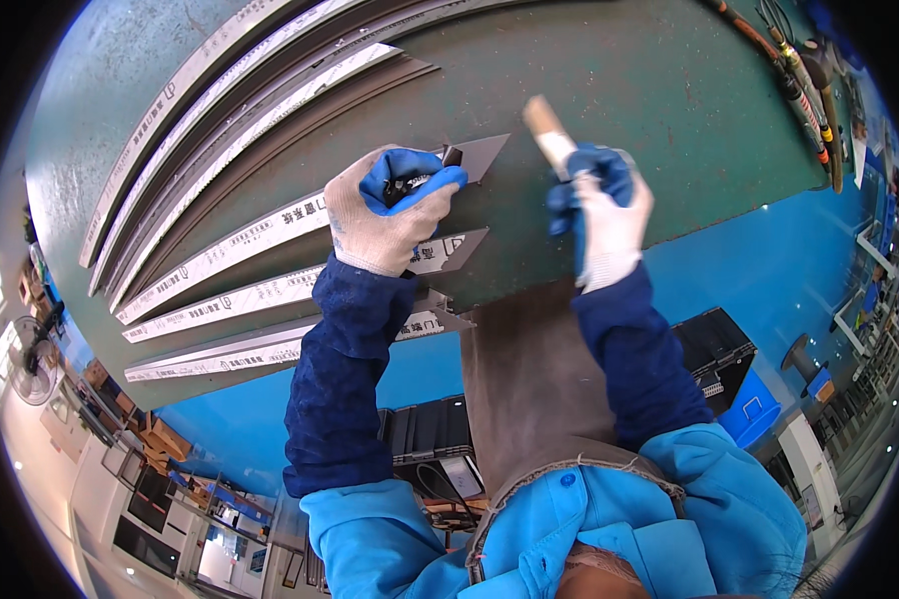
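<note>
My left hand [395, 205], in a white glove with blue fingers, is closed around a small dark piece [452, 157]. Most of that piece is hidden, so its kind does not show. The hand is over a long metal profile [260, 240] covered in printed white film, whose mitred end points right. My right hand [604, 205], gloved alike, grips a flat tan-and-white tool [547, 130] like a brush or stick. Motion blurs it, and its tip points up and left. A second profile [449, 250] and a third profile [430, 321] lie closer to me.
More film-covered profiles [230, 85] lie at the far left of the green table [669, 130]. Several long-handled tools [804, 95] lie along its right side. A black crate [714, 354] and a blue bin [749, 409] stand below the table's edge at right.
</note>
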`<state>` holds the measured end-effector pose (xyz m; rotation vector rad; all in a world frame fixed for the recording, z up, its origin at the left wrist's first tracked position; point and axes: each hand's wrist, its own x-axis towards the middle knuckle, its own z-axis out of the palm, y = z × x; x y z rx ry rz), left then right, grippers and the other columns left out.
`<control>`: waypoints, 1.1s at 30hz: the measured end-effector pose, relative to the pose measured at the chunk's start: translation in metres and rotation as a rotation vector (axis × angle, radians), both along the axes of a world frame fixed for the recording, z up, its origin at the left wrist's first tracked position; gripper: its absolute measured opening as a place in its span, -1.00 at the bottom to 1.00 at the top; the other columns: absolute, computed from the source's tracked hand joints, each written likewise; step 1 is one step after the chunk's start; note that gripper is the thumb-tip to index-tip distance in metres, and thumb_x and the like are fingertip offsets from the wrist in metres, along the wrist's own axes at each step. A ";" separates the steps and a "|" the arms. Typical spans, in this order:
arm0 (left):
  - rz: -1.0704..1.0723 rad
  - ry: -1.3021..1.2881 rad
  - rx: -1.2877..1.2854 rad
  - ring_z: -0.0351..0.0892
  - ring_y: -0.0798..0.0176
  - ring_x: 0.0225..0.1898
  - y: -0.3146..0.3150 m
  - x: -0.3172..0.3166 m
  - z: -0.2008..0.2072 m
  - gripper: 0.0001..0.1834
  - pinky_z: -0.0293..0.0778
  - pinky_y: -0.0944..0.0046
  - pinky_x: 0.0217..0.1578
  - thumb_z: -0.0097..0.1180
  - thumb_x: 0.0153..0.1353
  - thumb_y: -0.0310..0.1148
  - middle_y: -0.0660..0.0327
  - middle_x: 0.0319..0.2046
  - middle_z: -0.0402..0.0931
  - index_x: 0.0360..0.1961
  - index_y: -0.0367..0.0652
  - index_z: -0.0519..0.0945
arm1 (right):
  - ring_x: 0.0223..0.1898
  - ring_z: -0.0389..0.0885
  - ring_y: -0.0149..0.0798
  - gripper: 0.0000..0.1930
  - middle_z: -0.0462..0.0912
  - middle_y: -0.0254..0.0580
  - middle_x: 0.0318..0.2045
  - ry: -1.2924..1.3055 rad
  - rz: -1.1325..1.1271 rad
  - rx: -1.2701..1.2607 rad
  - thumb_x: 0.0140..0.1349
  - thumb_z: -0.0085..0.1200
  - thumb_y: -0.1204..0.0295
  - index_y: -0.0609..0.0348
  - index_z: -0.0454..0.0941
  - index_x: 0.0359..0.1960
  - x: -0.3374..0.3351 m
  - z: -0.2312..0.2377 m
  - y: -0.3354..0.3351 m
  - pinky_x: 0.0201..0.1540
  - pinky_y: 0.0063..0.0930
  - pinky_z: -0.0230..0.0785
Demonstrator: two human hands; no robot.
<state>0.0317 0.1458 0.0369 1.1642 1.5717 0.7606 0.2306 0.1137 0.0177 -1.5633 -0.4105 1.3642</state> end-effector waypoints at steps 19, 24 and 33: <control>0.255 -0.606 -0.031 0.43 0.44 -0.43 0.020 -0.062 -0.009 -0.57 0.32 0.50 -0.44 -0.11 0.20 -0.47 0.24 -0.27 0.50 0.12 -0.25 0.47 | -0.24 0.63 -0.23 -0.47 0.55 -0.07 0.01 -0.502 0.565 0.752 0.01 -0.07 0.74 0.12 0.48 0.09 -0.013 -0.020 0.097 -0.22 -0.47 0.50; 0.295 -0.629 -0.074 0.40 0.49 -0.48 0.011 -0.063 -0.002 -0.61 0.31 0.53 -0.49 -0.05 0.22 -0.45 0.27 -0.32 0.52 0.08 -0.25 0.51 | -0.12 0.61 -0.21 -0.39 0.44 -0.02 0.14 -1.270 0.688 1.070 -0.01 0.10 0.66 -0.03 0.43 0.17 -0.067 -0.059 0.143 -0.14 -0.41 0.53; 0.364 -0.136 -0.098 0.41 0.47 -0.53 -0.005 -0.071 0.001 -0.64 0.42 0.49 -0.49 0.11 0.10 -0.57 0.28 -0.33 0.57 -0.04 -0.14 0.62 | -0.14 0.62 -0.22 -0.49 0.54 -0.13 0.03 -1.313 0.811 1.312 -0.03 0.14 0.66 0.05 0.54 0.04 -0.046 -0.051 0.138 -0.15 -0.51 0.53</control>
